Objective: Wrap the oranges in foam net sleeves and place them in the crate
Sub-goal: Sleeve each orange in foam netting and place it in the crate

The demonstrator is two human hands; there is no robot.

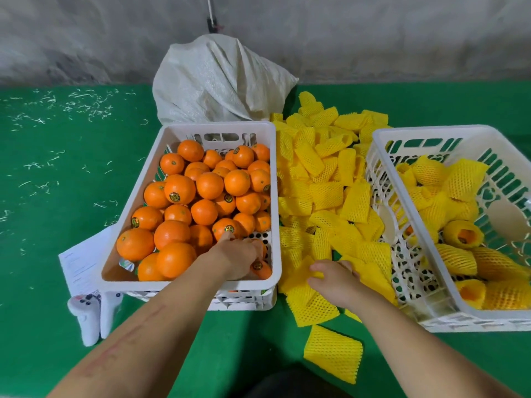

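A white crate at centre left is full of bare oranges. My left hand reaches into its near right corner and its fingers curl over an orange there. Between the crates lies a heap of yellow foam net sleeves. My right hand rests on the near end of the heap and pinches a sleeve. A second white crate on the right holds several oranges wrapped in sleeves.
A white woven sack stands behind the orange crate against the wall. A loose sleeve lies near me on the green mat. A white game controller and a paper sheet sit left of the orange crate.
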